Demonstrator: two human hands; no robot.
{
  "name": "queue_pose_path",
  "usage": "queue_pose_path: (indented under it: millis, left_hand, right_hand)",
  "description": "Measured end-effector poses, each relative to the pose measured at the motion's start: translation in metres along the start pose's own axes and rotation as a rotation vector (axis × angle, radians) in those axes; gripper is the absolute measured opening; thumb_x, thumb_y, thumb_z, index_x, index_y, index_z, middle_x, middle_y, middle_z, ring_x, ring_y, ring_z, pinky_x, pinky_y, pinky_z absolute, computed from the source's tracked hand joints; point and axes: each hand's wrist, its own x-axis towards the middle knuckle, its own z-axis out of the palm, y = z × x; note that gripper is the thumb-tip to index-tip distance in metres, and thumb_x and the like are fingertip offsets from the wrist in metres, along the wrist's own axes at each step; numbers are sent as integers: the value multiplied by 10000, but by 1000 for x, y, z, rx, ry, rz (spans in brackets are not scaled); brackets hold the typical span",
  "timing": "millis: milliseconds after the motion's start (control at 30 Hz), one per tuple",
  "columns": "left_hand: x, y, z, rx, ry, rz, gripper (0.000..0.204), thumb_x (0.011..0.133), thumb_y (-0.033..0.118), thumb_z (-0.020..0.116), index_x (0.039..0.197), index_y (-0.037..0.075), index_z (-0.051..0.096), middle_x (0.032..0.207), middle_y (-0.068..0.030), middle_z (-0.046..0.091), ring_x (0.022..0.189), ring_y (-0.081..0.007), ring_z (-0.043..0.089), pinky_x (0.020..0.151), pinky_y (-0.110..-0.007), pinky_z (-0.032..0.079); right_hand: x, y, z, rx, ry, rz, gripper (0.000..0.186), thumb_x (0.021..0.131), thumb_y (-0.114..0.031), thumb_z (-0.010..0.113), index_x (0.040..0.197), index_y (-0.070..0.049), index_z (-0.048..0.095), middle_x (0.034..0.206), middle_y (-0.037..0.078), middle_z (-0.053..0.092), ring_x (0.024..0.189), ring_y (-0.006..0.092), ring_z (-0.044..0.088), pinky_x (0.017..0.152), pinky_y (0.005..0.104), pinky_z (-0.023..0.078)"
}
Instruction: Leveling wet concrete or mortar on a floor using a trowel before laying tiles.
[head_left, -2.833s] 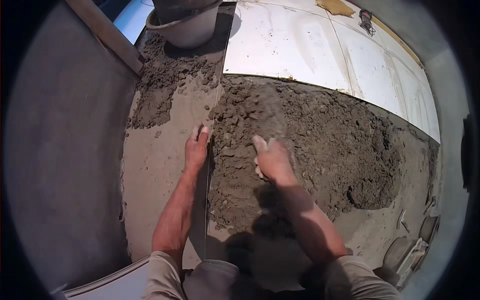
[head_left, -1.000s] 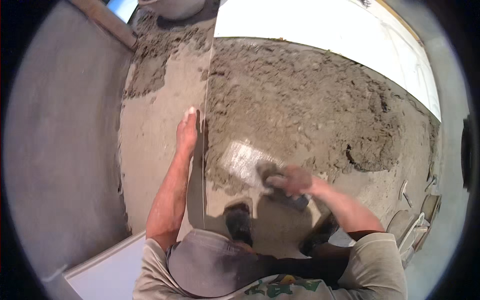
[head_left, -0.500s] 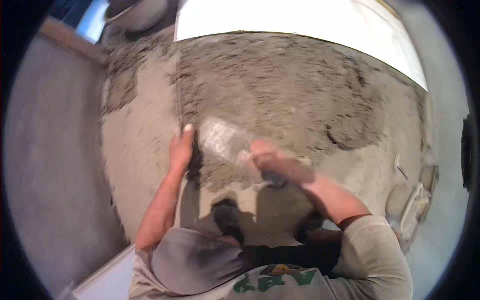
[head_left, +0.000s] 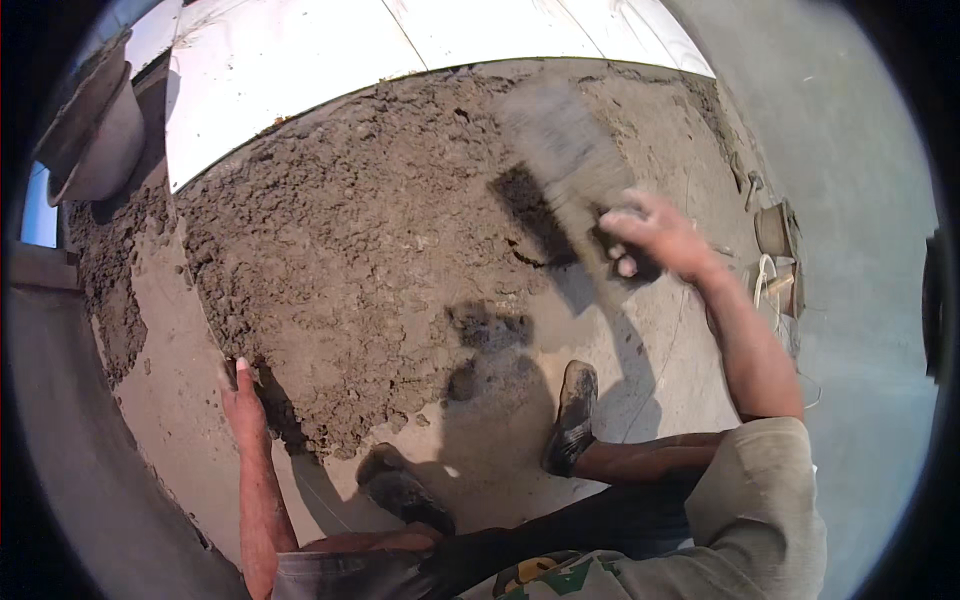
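Right now, in the head view, the right hand [head_left: 655, 238] is gripping the handle of a flat trowel [head_left: 555, 130], whose blurred blade is hanging above the rough grey mortar [head_left: 340, 230], near the white tiles [head_left: 300, 60]. The left hand [head_left: 245, 408] is resting by the mortar's left edge; whether it is pinching anything, I cannot tell. The person is apparently levelling; the next move is calling for a flat, steady blade.

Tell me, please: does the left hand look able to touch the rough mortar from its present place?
Probably yes: the left hand is beside the edge of the rough mortar, and nothing visible stands between them.
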Motion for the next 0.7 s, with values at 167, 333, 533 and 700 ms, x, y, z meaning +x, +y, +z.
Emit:
queue_pose_path:
  millis: [167,333,533,700]
  left_hand:
    - [7,12,5,394,107,454,711,939,435,511,1430,-33,299,1482,-234,289,1388,-331,266,1126,-407,208]
    - [-11,41,27,509,-5,444,640,951,438,468,1427,26,351,1510,-182,265,1418,-307,200,1144,-450,131]
    - [-16,23,28,434,-106,432,650,939,492,446,1440,90,347,1526,-165,225,1431,-318,164,1094,-619,-13]
    - [-30,26,17,423,-101,374,644,934,476,468,1442,98,348,1527,-158,227,1430,-322,162,1094,-624,-17]
  right_hand:
    - [15,61,-68,-808,598,-161,429,831,-349,639,1044,9,537,816,197,637,769,318,646,722,422,506]
    - [40,137,-12,-692,558,-74,431,785,-277,630,1065,27,510,933,281,638,922,414,625,808,479,489]
    - [52,159,105,-522,409,3,401,739,-202,628,1024,70,551,918,300,633,934,429,617,824,462,486]
    - [38,167,120,-221,326,47,386,720,-192,627,996,76,601,856,282,646,901,392,642,815,422,487]
